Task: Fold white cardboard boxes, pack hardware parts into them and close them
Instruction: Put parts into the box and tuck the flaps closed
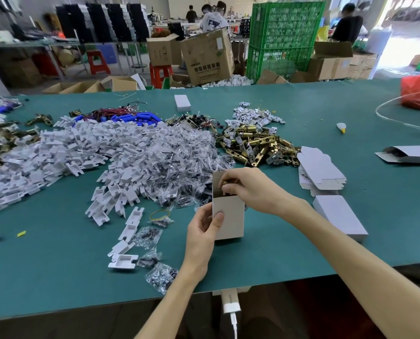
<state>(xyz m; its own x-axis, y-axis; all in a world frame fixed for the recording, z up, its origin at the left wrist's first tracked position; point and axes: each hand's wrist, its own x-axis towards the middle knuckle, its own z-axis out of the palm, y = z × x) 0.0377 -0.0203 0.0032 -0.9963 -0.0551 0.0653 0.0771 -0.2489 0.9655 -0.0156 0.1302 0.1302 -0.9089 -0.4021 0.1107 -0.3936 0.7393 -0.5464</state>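
A white cardboard box (228, 217), matte and rectangular, stands upright on the green felt-like table (301, 241), its top flap raised. The left hand (204, 231) grips the box's lower side, thumb flat on the front face. The right hand (248, 187) curls over the open mouth, fingers pinched on a shiny brass part (226, 183) partly inside. Behind lie heaps of white moulded plastic pieces (81, 148), crinkled clear bags of screws (177, 157) and brass latches (255, 145). Flat box blanks (319, 170) and a closed box (338, 216) lie to the right.
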